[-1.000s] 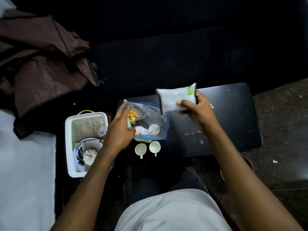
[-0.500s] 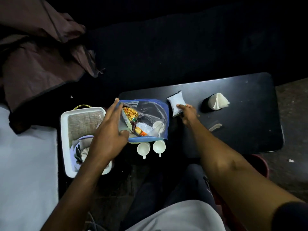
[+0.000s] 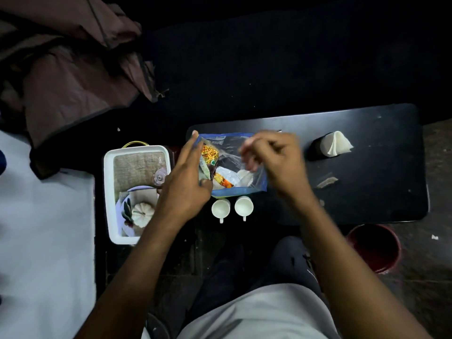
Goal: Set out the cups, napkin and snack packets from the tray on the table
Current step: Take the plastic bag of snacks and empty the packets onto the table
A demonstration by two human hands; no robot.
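Observation:
A clear, blue-edged plastic bag (image 3: pixel 234 165) of snack packets lies on the left end of the black table (image 3: pixel 367 192). My left hand (image 3: pixel 186 182) pinches the bag's left edge between thumb and fingers. My right hand (image 3: pixel 274 162) is blurred over the bag's right side, its fingers loosely curled with nothing seen in them. The white packet put down earlier is hidden behind this hand. Two small white cups (image 3: pixel 220 208) (image 3: pixel 243 206) stand side by side just in front of the bag. A folded white napkin (image 3: pixel 336 144) sits in a black holder further right on the table.
A white tray (image 3: pixel 110 192) with a printed liner and a small clear item stands left of the table. A dark red bucket (image 3: pixel 374 248) is on the floor at the right, near the table's front edge. Brown cloth (image 3: pixel 73 69) lies at the upper left.
My right hand set the white packet on the table behind the bag, let go and came back left over the bag. My left hand has kept hold of the bag's edge.

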